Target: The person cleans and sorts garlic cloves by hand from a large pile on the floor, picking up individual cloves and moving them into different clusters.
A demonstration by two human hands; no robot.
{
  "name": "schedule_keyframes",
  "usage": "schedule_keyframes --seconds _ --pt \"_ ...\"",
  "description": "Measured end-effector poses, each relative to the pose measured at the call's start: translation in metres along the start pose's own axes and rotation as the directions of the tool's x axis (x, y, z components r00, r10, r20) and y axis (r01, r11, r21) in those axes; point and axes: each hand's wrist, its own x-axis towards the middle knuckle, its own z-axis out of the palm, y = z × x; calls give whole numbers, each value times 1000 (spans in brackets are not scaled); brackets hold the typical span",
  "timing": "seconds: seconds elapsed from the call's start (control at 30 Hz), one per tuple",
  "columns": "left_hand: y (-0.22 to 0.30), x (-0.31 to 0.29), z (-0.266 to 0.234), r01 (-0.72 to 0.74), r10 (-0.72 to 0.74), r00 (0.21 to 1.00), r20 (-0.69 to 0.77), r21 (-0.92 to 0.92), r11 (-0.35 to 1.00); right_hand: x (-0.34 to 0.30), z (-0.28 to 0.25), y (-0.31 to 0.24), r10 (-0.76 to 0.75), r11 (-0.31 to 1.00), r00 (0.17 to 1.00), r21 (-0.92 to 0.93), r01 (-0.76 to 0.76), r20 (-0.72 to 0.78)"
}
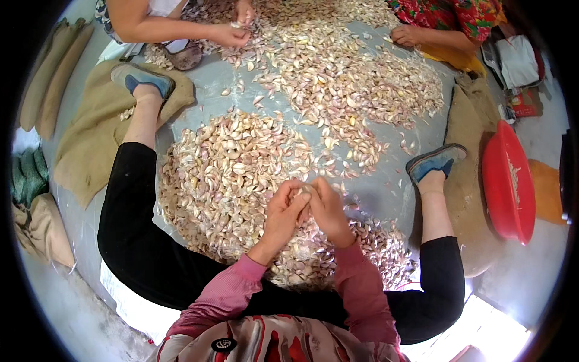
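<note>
My left hand (281,212) and my right hand (329,210) meet above a large heap of loose garlic cloves (226,166) spread between my legs. The fingers of both are pinched together around a pale garlic clove (303,192), mostly hidden by the fingertips. Below my right wrist lies a darker, purplish patch of cloves (381,247). A second broad pile of cloves (362,84) stretches away in front, joined to mine by a scatter of single ones.
Two people sit opposite; one person's hands (234,33) hold something pale, and another's hand (408,35) rests by the far pile. Burlap sacking (90,130) lies at the left. On the right a red basin (503,187) stands tilted beside more sacking (467,199).
</note>
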Motion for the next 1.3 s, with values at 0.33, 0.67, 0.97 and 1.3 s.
schedule_keyframes --seconds 0.33,0.67,0.97,1.3 --pt "-13 -13 -4 165 -158 986 50 -365 916 -24 9 11 41 996 999 74 -42 25" --pt "-5 0 -2 121 -152 987 -58 -362 924 -19 18 18 126 948 982 309 -77 -139" --pt "6 1 -7 153 -162 965 -205 -58 986 -28 13 1 -289 947 953 -175 270 -95" --pt "19 11 -19 17 -81 948 -307 -206 978 26 -13 29 -325 918 912 -318 239 -251"
